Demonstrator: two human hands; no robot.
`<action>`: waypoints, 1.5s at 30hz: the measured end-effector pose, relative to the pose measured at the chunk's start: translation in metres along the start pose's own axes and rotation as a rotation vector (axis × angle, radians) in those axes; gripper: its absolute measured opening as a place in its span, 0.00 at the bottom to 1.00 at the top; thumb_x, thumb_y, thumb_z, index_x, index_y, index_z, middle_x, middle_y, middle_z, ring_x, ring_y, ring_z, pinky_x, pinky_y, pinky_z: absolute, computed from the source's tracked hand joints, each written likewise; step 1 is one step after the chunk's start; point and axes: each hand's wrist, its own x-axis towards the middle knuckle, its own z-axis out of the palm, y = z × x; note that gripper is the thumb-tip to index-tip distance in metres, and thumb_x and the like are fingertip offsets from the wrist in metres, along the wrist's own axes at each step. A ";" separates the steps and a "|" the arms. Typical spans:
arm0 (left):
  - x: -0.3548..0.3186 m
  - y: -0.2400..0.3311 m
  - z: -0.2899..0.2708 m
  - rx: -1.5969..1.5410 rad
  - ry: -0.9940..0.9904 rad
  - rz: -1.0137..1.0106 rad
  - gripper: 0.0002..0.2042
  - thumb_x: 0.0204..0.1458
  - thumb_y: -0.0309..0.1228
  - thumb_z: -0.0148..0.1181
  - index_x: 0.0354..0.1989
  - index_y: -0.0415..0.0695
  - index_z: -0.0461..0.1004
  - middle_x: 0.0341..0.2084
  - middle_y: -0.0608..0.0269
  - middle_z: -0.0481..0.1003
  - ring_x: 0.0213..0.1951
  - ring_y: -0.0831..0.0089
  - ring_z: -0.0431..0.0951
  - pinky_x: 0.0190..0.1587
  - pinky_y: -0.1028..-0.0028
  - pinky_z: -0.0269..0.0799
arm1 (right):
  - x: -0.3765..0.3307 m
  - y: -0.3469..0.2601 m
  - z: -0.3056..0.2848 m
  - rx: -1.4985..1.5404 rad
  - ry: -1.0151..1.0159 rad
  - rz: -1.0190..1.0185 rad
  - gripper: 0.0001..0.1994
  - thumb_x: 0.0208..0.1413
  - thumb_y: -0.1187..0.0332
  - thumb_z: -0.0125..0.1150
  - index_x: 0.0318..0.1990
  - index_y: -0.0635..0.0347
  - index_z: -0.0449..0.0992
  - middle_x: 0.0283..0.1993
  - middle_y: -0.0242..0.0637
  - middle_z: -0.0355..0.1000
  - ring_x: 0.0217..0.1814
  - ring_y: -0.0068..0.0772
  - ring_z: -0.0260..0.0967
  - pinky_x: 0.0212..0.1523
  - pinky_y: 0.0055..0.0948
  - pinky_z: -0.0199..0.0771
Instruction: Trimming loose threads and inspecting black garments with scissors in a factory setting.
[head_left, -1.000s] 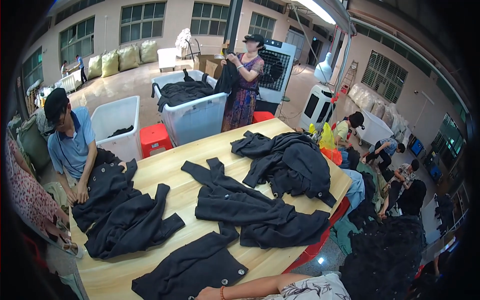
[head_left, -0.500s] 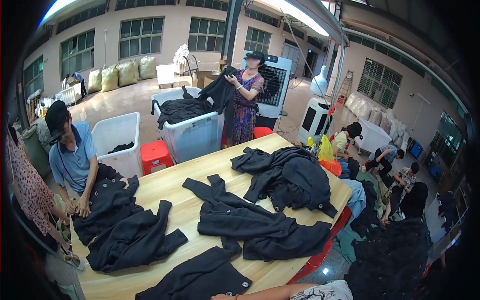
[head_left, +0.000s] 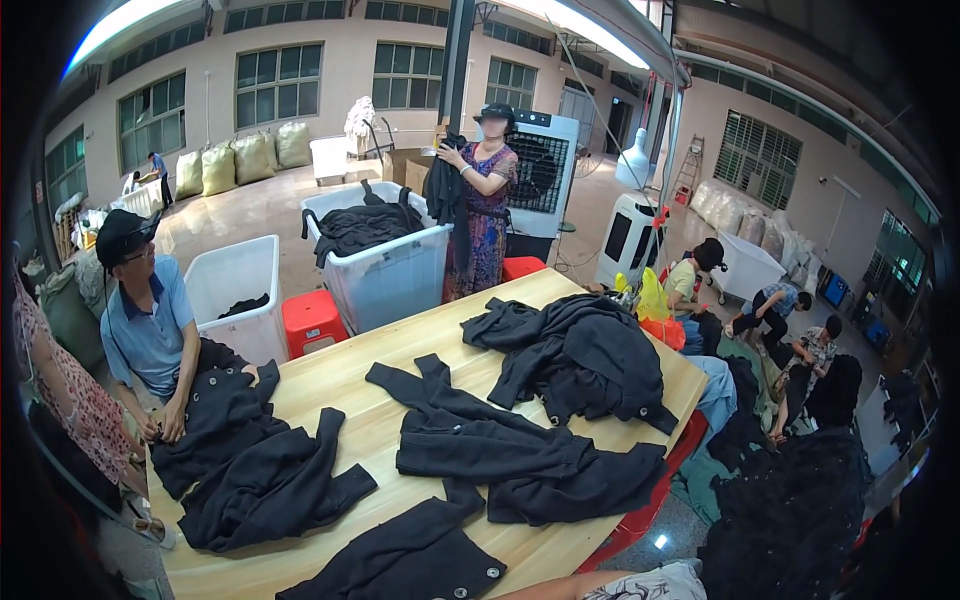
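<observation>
A bare forearm [head_left: 545, 588] with a white patterned sleeve [head_left: 650, 582] comes in at the lower edge, seemingly my right. Its hand lies beyond the picture's edge, and my left hand does not show. Closest to that forearm is a black knit garment [head_left: 400, 555] with large round buttons, cut off by the lower edge. Beyond it on the wooden table [head_left: 350, 385], another black garment [head_left: 500, 445] lies with its sleeves spread. A heap of black garments [head_left: 585, 355] rests at the far right corner.
At the left a person in a blue shirt [head_left: 155, 320] handles a black garment [head_left: 240, 460]. Behind the table, a standing person [head_left: 485, 200] holds up dark cloth beside a white bin [head_left: 385, 260]. A red stool [head_left: 312, 323] stands near another bin [head_left: 240, 290]. More garments [head_left: 780, 510] are piled right.
The hand at the lower edge has slipped out of view. The person on the left has raised their head. The standing person has drawn the dark cloth closer and more upright.
</observation>
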 end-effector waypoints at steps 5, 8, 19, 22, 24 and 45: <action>-0.011 0.010 -0.006 0.075 0.042 0.027 0.17 0.41 0.19 0.56 0.43 0.41 0.72 0.32 0.59 0.71 0.32 0.69 0.70 0.38 0.71 0.70 | -0.011 0.010 0.012 -0.047 -0.023 -0.001 0.18 0.60 0.50 0.49 0.42 0.53 0.76 0.36 0.46 0.78 0.43 0.50 0.77 0.40 0.47 0.76; -0.012 0.027 0.004 0.219 0.024 -0.082 0.19 0.42 0.20 0.52 0.46 0.41 0.71 0.32 0.59 0.71 0.32 0.68 0.70 0.39 0.71 0.70 | -0.017 0.020 0.019 -0.037 0.034 -0.036 0.08 0.58 0.65 0.51 0.40 0.59 0.70 0.32 0.46 0.73 0.38 0.51 0.74 0.37 0.48 0.74; -0.017 0.185 0.030 0.032 0.071 -0.111 0.16 0.45 0.22 0.65 0.45 0.41 0.73 0.41 0.57 0.69 0.36 0.63 0.74 0.33 0.71 0.72 | -0.048 0.040 -0.051 -0.051 0.064 0.109 0.11 0.53 0.65 0.60 0.43 0.57 0.73 0.34 0.42 0.75 0.39 0.45 0.71 0.39 0.41 0.72; -0.026 0.174 0.029 0.203 0.103 -0.049 0.17 0.43 0.20 0.65 0.44 0.41 0.73 0.41 0.53 0.68 0.36 0.56 0.73 0.37 0.65 0.72 | -0.053 0.035 -0.049 -0.065 0.044 0.088 0.12 0.52 0.66 0.60 0.43 0.57 0.74 0.33 0.42 0.75 0.38 0.46 0.72 0.38 0.41 0.72; -0.027 0.165 0.031 0.292 0.157 -0.011 0.15 0.42 0.19 0.65 0.40 0.41 0.73 0.36 0.57 0.68 0.28 0.68 0.71 0.30 0.73 0.69 | -0.062 0.036 -0.046 -0.068 0.013 0.099 0.12 0.52 0.65 0.60 0.43 0.58 0.73 0.32 0.43 0.76 0.37 0.46 0.73 0.37 0.42 0.73; -0.037 0.186 0.071 0.235 -0.052 0.048 0.20 0.40 0.20 0.67 0.45 0.42 0.70 0.37 0.54 0.67 0.37 0.56 0.73 0.39 0.64 0.71 | -0.082 0.034 -0.047 -0.032 -0.178 0.245 0.11 0.54 0.64 0.58 0.40 0.60 0.74 0.28 0.49 0.76 0.34 0.51 0.76 0.40 0.45 0.73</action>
